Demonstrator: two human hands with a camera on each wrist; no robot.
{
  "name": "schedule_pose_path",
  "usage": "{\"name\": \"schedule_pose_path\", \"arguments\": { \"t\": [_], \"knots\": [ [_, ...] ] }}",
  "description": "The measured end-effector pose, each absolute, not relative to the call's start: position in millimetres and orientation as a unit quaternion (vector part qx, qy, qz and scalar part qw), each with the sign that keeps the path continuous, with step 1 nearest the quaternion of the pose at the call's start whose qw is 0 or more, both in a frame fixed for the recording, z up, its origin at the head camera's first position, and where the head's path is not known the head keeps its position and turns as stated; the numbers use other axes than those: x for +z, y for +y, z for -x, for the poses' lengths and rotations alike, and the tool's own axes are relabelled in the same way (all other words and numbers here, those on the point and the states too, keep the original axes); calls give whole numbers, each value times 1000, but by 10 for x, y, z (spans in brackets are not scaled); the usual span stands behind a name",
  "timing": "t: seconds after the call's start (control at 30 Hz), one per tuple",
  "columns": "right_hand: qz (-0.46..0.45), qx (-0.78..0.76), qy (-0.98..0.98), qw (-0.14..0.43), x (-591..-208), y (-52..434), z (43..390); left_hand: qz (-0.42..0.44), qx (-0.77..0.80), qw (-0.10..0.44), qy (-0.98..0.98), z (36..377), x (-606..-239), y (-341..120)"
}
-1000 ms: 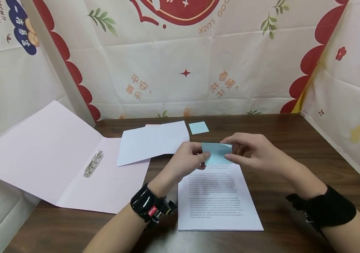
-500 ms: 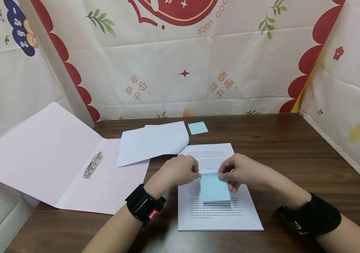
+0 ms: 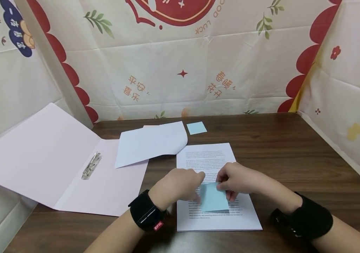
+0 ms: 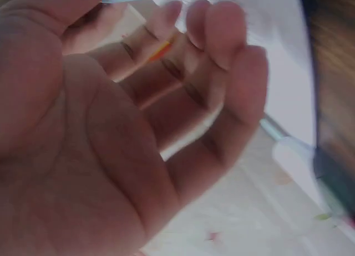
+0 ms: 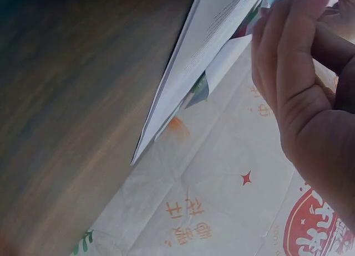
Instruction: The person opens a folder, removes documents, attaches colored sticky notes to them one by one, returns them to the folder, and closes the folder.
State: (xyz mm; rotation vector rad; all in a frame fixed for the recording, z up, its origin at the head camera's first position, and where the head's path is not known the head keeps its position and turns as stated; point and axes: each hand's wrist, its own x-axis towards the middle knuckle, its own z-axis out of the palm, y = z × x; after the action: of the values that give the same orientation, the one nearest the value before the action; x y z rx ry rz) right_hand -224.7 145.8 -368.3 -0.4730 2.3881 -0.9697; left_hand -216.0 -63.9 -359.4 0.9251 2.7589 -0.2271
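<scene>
- Hands meet over the lower half of a printed sheet [image 3: 213, 168] that lies flat on the dark wooden table [image 3: 293, 151], at about 6 o'clock in the head view.
- The blue sticky note [image 3: 214, 197] lies on the sheet's text, its top edge under the fingertips of both hands and its lower part free and flat on the paper.
- The left hand [image 3: 176, 184] comes in from 8 o'clock; its fingers curl down and its fingertips touch the note's upper left corner. From the left wrist view [image 4: 111, 145] the fingers are bent and loosely together, with a strip of blue just past the thumb; whether they pinch the note or only press it cannot be told.
- The right hand [image 3: 240, 179] comes in from 4 o'clock, its fingers curled narrowly at the note's upper right corner. In the right wrist view [image 5: 305, 90] the fingertips close on a blue edge at the top of the frame, so this hand pinches the note.
- Each wrist wears a black band.
- A second blue note [image 3: 196, 128] lies at 12 o'clock from the sheet, well apart from the hands.
- A blank white sheet [image 3: 151, 142] lies at 10 o'clock, overlapping the right leaf of an open pale pink folder [image 3: 40, 158] with a metal clip [image 3: 91, 165] at its fold.
- Printed cloth [image 3: 180, 70] walls the table on three sides.
</scene>
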Motion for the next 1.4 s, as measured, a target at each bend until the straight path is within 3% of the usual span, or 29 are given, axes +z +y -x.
{"name": "schedule_pose_path", "arguments": {
  "t": [0.17, 0.37, 0.73, 1.4],
  "knots": [
    [166, -332, 895, 246, -3699, 1434, 2223, -326, -147, 61, 932, 1877, -3524, -530],
    [175, -314, 902, 240, -3696, 1455, 2207, -353, -148, 104, 918, 1641, -3518, -399],
    [175, -309, 903, 242, -3713, 1460, 2206, -332, -122, 143, 925, 1672, -3568, -382],
    [182, -270, 921, 215, -3605, 1468, 2181, -337, -114, 154, 922, 1704, -3570, -369]
  ]
}}
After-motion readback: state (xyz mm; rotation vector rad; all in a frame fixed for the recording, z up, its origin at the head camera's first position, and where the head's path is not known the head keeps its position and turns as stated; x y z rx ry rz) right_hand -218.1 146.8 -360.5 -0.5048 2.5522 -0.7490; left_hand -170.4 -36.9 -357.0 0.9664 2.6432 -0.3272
